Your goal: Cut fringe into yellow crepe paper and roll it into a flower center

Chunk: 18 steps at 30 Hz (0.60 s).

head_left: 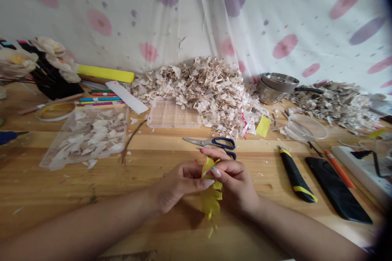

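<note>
Both hands are closed on the yellow fringed piece (211,206): left hand (179,183) pinches it thumb to fingers, right hand (235,181) wraps it from the other side. It sits between them, just above the table (153,163), tail hanging toward me. Risks, my read: it looks thin, soft and crepe-like, cut into ragged strips, so a hard twist or pull could tear the fringe; slack grip and it unrolls. Scissors (214,142) lie just beyond my right fingers, steel blades, blue plastic loops; knuckle snag if I push forward. Utility knife (295,175), black and yellow, right of my hands beside a glossy black phone (337,189). Dry pale flakes (202,85) are heaped further beyond; a draught would scatter them
</note>
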Tool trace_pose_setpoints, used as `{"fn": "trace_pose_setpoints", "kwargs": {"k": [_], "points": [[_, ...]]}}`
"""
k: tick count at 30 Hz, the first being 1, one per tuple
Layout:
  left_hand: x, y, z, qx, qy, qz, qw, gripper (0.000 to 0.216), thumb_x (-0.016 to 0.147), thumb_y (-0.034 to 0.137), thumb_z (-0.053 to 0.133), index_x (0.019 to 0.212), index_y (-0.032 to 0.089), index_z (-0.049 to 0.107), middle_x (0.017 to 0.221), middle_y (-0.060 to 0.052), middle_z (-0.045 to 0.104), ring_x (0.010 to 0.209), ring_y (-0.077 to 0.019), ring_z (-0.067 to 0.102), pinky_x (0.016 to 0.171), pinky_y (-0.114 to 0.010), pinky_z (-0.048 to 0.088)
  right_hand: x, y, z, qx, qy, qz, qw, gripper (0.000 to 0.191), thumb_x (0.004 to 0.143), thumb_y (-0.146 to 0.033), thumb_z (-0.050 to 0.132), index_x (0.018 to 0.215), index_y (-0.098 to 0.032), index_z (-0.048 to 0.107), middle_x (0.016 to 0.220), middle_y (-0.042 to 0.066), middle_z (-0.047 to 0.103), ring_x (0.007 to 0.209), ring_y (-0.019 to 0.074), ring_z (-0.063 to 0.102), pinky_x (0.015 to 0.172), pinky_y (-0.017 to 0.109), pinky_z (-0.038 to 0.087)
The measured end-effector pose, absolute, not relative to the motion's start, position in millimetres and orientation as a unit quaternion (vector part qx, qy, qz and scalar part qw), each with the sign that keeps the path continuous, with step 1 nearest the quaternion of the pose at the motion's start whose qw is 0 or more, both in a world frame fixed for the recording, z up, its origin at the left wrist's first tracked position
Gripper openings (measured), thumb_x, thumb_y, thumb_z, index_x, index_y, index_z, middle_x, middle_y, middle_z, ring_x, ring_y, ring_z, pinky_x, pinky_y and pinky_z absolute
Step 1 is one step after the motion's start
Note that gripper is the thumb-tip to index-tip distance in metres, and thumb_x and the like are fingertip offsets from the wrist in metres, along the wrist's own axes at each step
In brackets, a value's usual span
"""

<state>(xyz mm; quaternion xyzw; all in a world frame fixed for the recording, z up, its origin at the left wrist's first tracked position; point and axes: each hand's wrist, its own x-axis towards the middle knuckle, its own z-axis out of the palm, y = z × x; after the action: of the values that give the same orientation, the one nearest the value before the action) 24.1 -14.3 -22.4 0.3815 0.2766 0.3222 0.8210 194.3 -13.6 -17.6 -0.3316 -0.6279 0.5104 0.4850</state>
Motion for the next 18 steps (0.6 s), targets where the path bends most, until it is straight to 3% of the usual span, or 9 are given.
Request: {"fn": "trace_pose_setpoints", "kwargs": {"k": [8,14,18], "points": [[20.8,-13.2,-19.8,0.343,0.239,0.330,0.847,0.018,0.064,0.031,0.081,0.073,0.017,0.076,0.071,-0.001,0.071,0.070,-0.0136,0.059,0.070,-0.024,0.041,196.8,-14.4,-6.6,-0.272,-0.717,0.477,0.429,0.016,0.087,-0.033,0.060,0.094,-0.035,0.074,0.124,0.001,0.063,0.112,0.0226,0.055,0.100,0.044,0.033],[24.3,-15.0,-22.4,0.281,0.293,0.359,0.840,0.020,0.064,0.033,0.081,0.077,0.017,0.077,0.074,-0.002,0.073,0.071,-0.0134,0.061,0.071,-0.024,0.042,193.3,-14.6,-11.4,-0.316,-0.687,0.466,0.459,0.020,0.091,-0.031,0.055,0.099,-0.039,0.071,0.128,-0.001,0.060,0.119,0.0214,0.053,0.107,0.044,0.028],[25.4,-13.7,-24.6,0.280,0.305,0.378,0.828,0.019,0.068,0.031,0.079,0.081,0.017,0.077,0.074,-0.002,0.073,0.070,-0.0129,0.061,0.069,-0.024,0.044,191.9,-13.3,-17.5,-0.354,-0.662,0.446,0.487,0.020,0.090,-0.027,0.056,0.092,-0.036,0.073,0.127,-0.002,0.060,0.120,0.0202,0.051,0.103,0.042,0.036]]}}
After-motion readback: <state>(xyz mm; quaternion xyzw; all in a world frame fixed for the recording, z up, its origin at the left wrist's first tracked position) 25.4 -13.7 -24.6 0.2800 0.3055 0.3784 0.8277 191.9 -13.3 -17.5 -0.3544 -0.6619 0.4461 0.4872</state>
